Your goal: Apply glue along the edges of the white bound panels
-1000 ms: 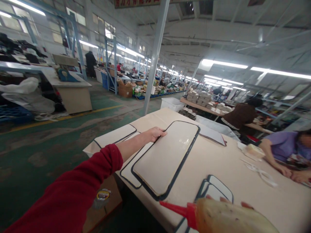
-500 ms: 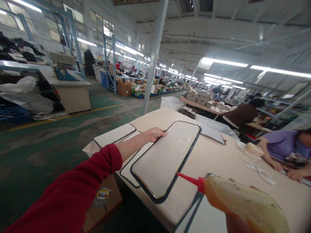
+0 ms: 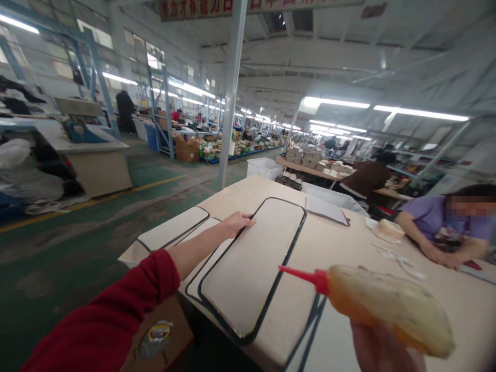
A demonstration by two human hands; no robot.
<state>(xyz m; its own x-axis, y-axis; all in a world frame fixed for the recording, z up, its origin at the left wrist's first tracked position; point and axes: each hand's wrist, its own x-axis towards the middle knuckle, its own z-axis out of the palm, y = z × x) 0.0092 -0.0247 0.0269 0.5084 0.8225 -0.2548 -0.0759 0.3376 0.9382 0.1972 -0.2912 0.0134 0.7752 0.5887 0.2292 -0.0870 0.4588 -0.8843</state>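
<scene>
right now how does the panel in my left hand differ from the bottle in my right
The panel is flat and broad, while the bottle is rounded and bulging.
The panel is pale with a dark border; the bottle is cloudy amber with a red nozzle.
The panel lies low over the table, whereas the bottle is held up on its side.
Both are in your hands: left on the panel, right on the bottle.

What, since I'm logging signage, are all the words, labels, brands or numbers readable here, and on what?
"力才有能力" on the banner; its other characters are unclear or cut off.
Round label: too small to read.
Far sign: too small.
Bottle: no lettering visible.
</scene>
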